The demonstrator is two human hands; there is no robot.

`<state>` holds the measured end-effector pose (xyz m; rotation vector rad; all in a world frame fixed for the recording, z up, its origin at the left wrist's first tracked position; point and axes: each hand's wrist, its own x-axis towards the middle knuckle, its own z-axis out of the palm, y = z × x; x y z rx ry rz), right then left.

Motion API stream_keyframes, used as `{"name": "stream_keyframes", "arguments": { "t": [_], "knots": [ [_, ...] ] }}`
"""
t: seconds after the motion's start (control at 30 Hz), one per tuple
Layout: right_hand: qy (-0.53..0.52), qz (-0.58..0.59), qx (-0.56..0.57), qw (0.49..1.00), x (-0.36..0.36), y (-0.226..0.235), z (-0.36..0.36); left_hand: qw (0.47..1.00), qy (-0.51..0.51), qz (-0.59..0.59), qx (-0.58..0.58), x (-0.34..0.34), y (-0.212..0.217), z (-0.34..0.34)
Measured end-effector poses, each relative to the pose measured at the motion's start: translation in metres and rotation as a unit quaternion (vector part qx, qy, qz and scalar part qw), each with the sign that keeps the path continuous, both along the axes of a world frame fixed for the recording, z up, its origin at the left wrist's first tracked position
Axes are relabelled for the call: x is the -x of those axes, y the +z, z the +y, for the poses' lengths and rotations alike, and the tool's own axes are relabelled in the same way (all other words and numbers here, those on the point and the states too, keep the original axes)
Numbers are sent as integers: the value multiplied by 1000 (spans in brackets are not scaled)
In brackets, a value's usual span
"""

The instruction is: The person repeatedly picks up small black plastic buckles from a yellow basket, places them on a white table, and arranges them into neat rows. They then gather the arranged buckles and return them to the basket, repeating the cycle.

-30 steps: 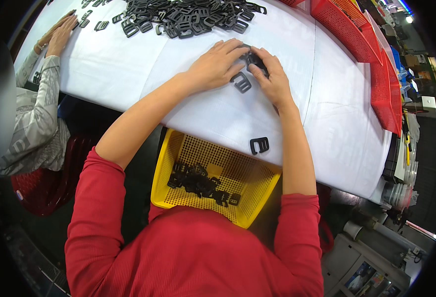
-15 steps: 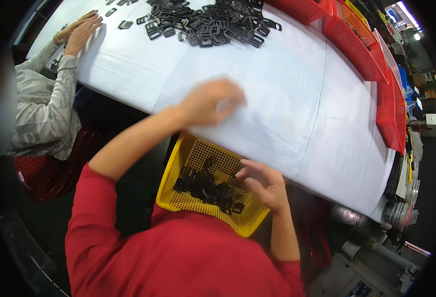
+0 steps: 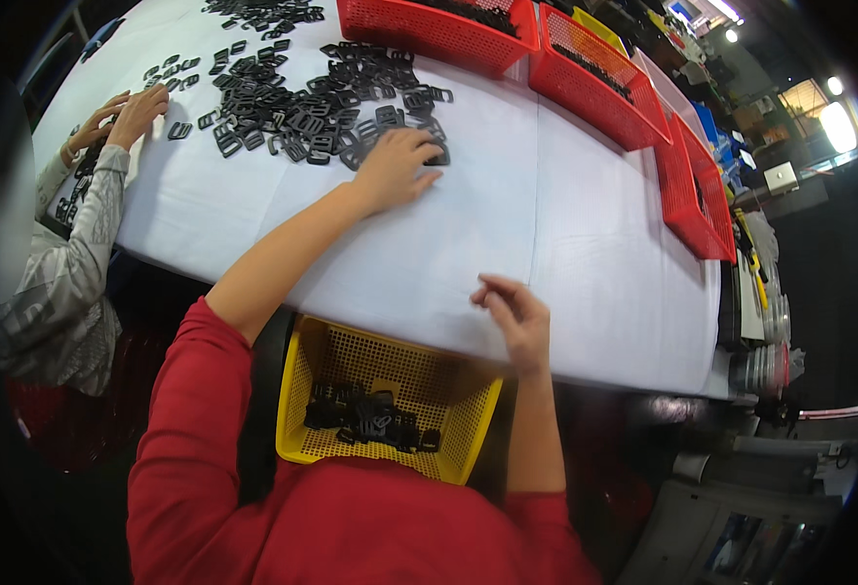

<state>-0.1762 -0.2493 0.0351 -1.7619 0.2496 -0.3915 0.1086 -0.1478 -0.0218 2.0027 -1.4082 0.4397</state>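
My left hand (image 3: 395,173) reaches over the table to the near right edge of a pile of flat black slotted buckles (image 3: 297,112). Its fingers are spread, and the fingertips rest on or just above several buckles. Beyond the table's near edge, a yellow perforated basket (image 3: 295,390) sits against my body with a small heap of black buckles (image 3: 375,417) at its bottom. My right hand (image 3: 518,322) hovers over the near edge of the white-covered table (image 3: 448,253), right of the basket. Its fingers are loosely bent and apart, with nothing visible in them.
Red perforated baskets (image 3: 594,102) line the table's far right side, some holding dark parts. On the left, a co-worker's hands (image 3: 122,122) rest near smaller groups of buckles. A grey machine or case (image 3: 711,526) stands low at the right.
My left hand has moved away from me, from near the table edge to the buckle pile. My right hand has risen from the basket's rim to over the table edge. The view has shifted.
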Motion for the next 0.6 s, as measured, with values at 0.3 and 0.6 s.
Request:
{"name": "stream_keyframes", "arguments": {
  "t": [0.3,0.6],
  "knots": [
    [-119,-25,214,969,-52,-10,-52,985,-150,75,-29,90,45,39],
    [-79,-67,536,838,-97,-24,-31,994,-37,83,-64,76,31,72]
  ]
}}
